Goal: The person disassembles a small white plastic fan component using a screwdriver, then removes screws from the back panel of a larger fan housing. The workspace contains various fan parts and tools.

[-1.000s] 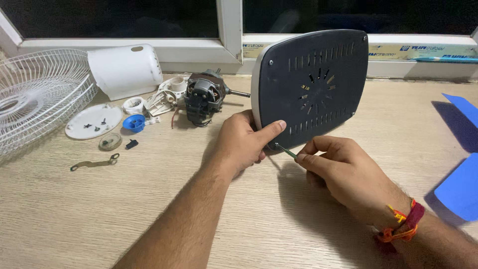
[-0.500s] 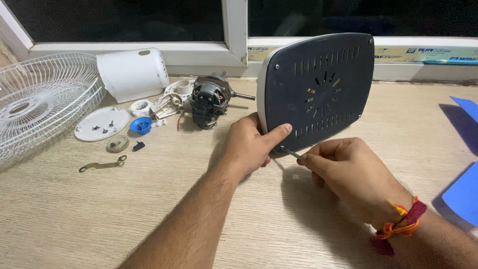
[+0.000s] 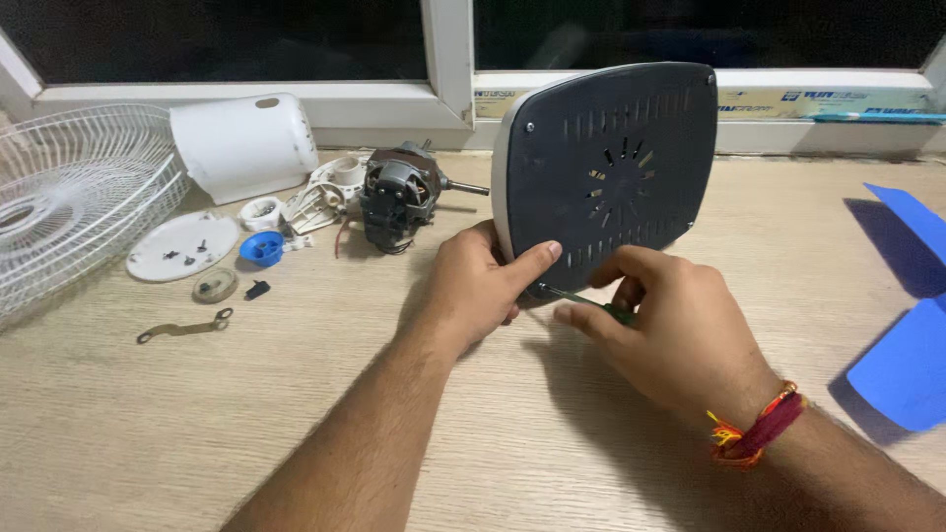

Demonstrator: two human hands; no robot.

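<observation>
Nearest the camera, both forearms are reaching out over the wooden bench, and compared with a second ago the view is sitting closer to the work while the hands are keeping much the same places. The right hand, with a red and yellow thread band at its wrist, is closing its fingers around a slim green-handled screwdriver; its tip is meeting the lower left corner of the dark grey base plate, and the fingers are curling a little differently than half a second ago, which suggests the tool is being turned at a screw there. The left hand is gripping that plate's lower left edge, thumb across the grey face, holding it upright on the bench as before. Further left, a small metal bracket, a blue cap and a white disc are lying untouched. Beyond them the fan motor, a white housing and a wire fan guard are resting near the window sill. At the right, blue fan blades are lying apart.
</observation>
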